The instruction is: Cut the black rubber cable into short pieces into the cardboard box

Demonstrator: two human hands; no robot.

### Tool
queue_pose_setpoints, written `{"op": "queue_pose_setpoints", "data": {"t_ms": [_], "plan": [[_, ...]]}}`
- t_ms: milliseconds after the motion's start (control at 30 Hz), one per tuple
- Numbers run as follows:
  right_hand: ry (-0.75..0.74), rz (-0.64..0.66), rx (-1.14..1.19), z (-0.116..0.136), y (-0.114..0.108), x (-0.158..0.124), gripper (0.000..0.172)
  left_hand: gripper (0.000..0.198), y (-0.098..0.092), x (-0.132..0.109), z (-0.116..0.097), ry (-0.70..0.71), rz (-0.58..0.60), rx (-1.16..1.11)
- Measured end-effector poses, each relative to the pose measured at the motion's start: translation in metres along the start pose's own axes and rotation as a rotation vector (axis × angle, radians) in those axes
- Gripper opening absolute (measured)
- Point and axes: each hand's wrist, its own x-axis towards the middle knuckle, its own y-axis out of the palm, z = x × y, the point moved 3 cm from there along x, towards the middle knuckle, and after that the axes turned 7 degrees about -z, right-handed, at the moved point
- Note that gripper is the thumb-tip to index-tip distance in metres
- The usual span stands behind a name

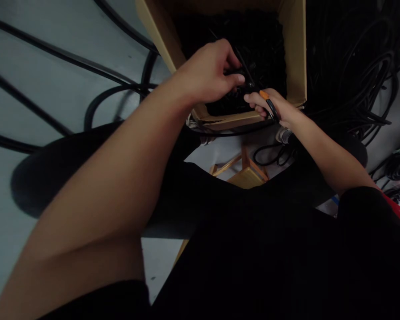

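My left hand (pixel 209 73) is curled over the front of an open cardboard box (pixel 295 53), its fingers pinched on a thin black cable (pixel 245 71) that rises from the dark mass of cables inside. My right hand (pixel 273 108) is closed just to the right, at the box's front rim, gripping a black cable with an orange end (pixel 264 94). The two hands almost touch. What lies deeper in the box is too dark to make out.
Thick black cables (pixel 96 100) snake over the grey floor on the left. A tangled heap of black cables (pixel 353 66) lies right of the box. A wooden stool (pixel 246 175) shows between my dark-clothed legs. Red and blue items (pixel 398 209) sit at the right edge.
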Motion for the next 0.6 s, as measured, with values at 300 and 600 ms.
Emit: {"op": "queue_pose_setpoints", "data": {"t_ms": [300, 600], "plan": [[-0.075, -0.020, -0.096, -0.013, -0.006, 0.008, 0.069, 0.039, -0.009, -0.008, -0.021, -0.072, 0.013, 0.122], [-0.091, 0.048, -0.030, -0.031, -0.012, 0.015, 0.070, 0.051, -0.015, -0.005, -0.019, -0.022, 0.088, 0.208]]}}
